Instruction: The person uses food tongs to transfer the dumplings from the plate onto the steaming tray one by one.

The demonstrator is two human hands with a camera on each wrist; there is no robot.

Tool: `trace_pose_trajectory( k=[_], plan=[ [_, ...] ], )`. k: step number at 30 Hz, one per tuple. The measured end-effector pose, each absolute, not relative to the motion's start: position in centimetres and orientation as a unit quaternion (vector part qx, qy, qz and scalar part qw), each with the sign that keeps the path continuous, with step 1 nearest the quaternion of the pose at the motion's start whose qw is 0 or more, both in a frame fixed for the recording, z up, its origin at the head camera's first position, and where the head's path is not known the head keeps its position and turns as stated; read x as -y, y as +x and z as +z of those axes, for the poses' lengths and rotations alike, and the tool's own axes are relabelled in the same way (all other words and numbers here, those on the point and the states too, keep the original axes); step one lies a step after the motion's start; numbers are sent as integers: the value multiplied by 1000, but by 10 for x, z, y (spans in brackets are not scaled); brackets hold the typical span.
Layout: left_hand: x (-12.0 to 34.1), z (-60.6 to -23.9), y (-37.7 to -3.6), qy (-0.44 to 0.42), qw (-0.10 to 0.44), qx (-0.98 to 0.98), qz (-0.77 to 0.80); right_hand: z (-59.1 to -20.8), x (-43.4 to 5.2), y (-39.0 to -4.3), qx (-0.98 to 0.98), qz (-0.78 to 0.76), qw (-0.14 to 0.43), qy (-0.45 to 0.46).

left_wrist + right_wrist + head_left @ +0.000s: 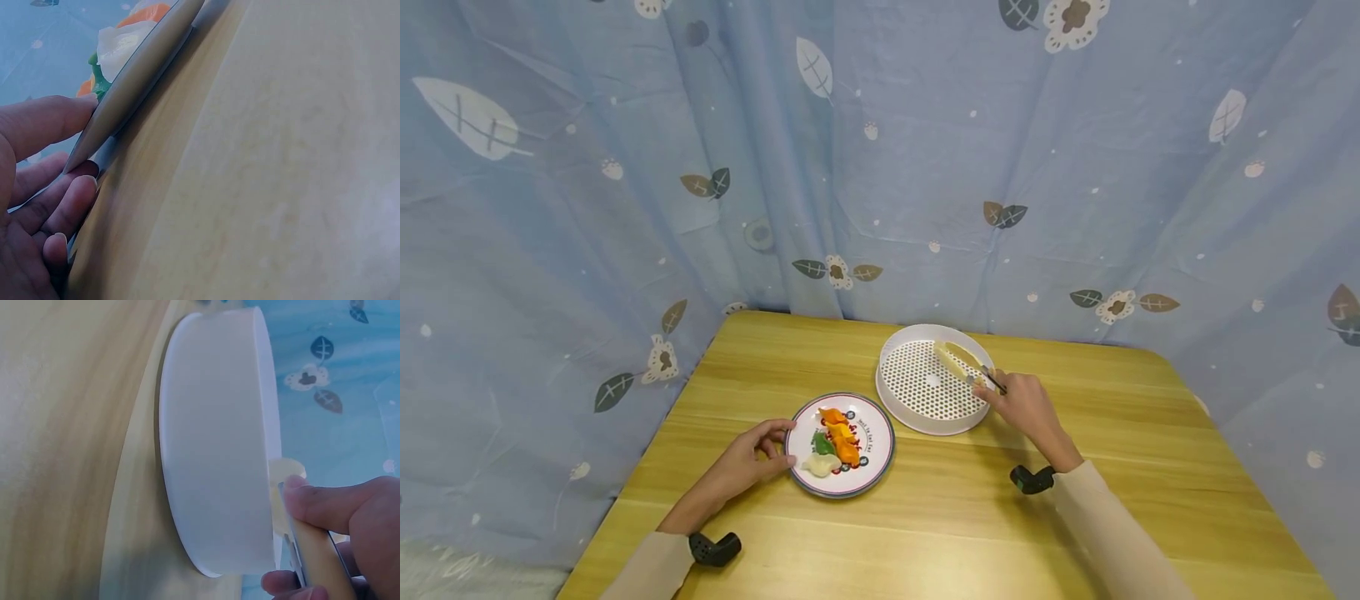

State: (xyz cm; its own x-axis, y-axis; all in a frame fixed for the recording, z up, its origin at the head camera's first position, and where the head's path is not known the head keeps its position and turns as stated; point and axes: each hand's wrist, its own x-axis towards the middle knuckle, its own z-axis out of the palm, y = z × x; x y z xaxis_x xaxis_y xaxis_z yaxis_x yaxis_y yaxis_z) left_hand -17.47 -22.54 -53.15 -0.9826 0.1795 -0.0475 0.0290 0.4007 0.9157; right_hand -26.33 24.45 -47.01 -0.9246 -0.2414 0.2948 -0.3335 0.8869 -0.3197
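A round patterned plate [874, 417] carries orange, green and white dumplings [835, 440] near the table's front. My left hand [778, 442] holds its left rim. In the left wrist view the thumb [47, 125] lies on the plate rim [134, 72] and the fingers [75, 203] curl under it. My right hand [994, 392] grips a pair of tongs [992, 381] at the right rim of a white perforated steamer tray [917, 392]. The tongs pinch a pale yellow dumpling [957, 358] over the tray. In the right wrist view the tongs [320, 556] sit behind the tray wall [215, 456].
The wooden table [1112, 433] has rounded corners and stands against a blue leaf-print curtain [880, 167] on the far and both side edges. Black wrist-camera mounts [715, 548] sit on both sleeves.
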Motion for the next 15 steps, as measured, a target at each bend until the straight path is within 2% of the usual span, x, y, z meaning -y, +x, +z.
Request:
trace_pose_trajectory(
  k=[15],
  plan=[
    [226, -534, -175, 60, 71, -834, 544, -469, -240, -276, 980, 158, 69, 103]
  ],
)
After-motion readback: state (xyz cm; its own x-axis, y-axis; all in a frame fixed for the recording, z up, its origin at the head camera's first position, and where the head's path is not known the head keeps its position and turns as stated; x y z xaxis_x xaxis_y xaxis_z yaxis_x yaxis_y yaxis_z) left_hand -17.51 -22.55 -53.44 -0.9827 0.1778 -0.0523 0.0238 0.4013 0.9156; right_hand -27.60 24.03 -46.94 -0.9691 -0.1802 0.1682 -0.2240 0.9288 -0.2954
